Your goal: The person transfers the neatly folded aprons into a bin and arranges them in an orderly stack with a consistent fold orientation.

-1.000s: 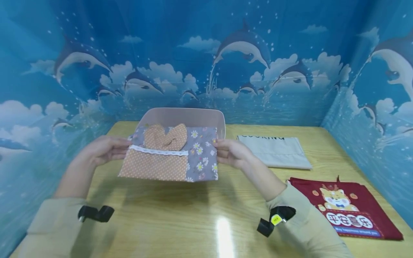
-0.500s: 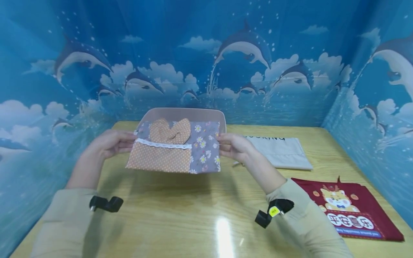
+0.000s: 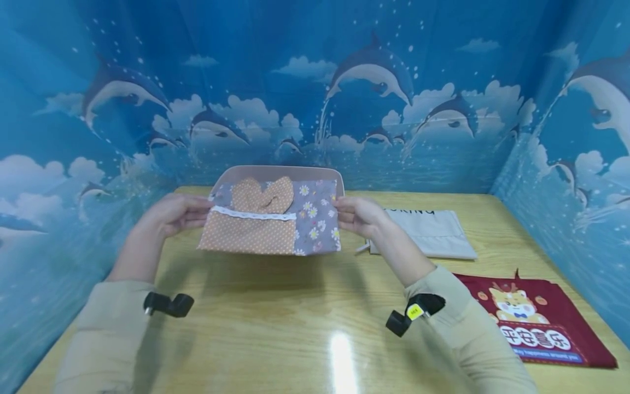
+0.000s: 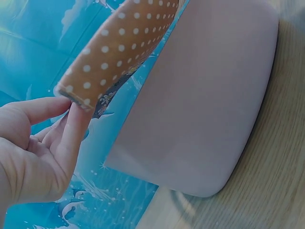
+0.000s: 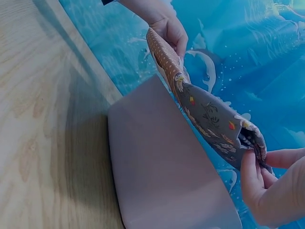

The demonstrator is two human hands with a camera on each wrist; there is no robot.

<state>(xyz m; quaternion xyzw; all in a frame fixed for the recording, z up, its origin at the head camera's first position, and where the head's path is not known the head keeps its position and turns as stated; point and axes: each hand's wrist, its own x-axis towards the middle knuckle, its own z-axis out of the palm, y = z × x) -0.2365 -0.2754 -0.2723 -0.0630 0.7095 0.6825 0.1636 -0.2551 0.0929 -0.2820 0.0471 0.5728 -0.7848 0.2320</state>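
A folded apron, grey with daisies and an orange polka-dot pocket with lace trim and a bow, is stretched between both hands. My left hand pinches its left edge, thumb and fingers on the dotted corner in the left wrist view. On the opposite edge, my right hand pinches the layered floral side. Behind and below the apron stands a pale pinkish-grey plastic bin, its front mostly hidden in the head view. Both wrist views show the apron raised over the rim of this bin.
A folded light-grey apron printed with dark letters lies right of the bin. Nearer on the right is a folded dark-red apron with a cartoon animal. A dolphin-print curtain encloses the wooden table.
Both hands have carried the folded apron away from me and slightly right, further over the bin. The grip on it is the same, and the bin stays put.
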